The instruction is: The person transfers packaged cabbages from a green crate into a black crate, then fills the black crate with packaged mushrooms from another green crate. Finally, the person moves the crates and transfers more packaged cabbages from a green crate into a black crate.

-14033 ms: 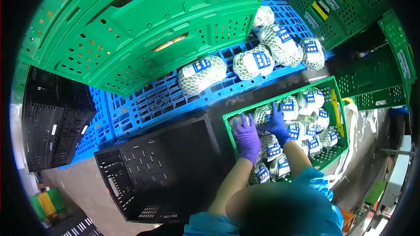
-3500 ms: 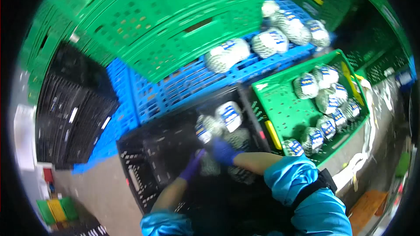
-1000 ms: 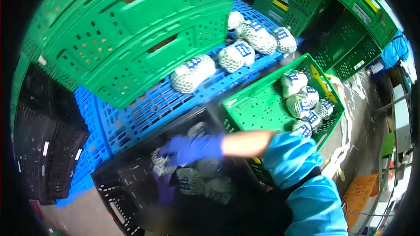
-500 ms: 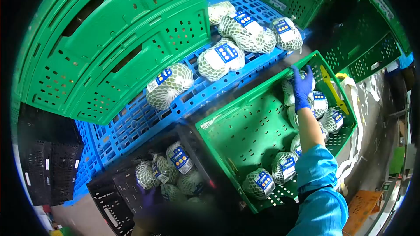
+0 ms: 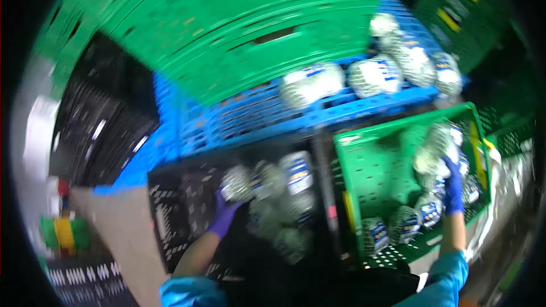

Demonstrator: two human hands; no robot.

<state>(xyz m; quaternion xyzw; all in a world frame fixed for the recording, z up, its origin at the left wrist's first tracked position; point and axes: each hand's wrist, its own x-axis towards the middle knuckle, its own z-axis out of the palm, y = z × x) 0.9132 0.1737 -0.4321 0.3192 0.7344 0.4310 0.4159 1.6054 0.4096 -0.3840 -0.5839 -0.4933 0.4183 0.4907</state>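
Purple gloves cover both of my hands. My left hand (image 5: 223, 213) is closed around the lower left side of a netted bag of pale green round produce (image 5: 236, 184) in the black crate (image 5: 190, 193). More netted bags (image 5: 270, 181) lie beside it there. Over in the green crate (image 5: 364, 185), my right hand (image 5: 453, 187) is open, its blurred fingers stretched over the packed bags. A large netted bag (image 5: 437, 148) lies just beyond its fingertips. Bags with blue-and-white labels (image 5: 405, 223) line the near side of this crate.
Behind the crates, a blue pallet (image 5: 244, 122) carries several netted bags (image 5: 375, 77) and stacked large green crates (image 5: 273, 40). Folded black crates (image 5: 105, 131) stand at the left. More green crates (image 5: 455, 8) rise at the back right.
The view has swung left, so everything appears shifted right. My left hand has come into clear sight at a bag in the black crate. My right hand has drawn back from the green crate's far corner.
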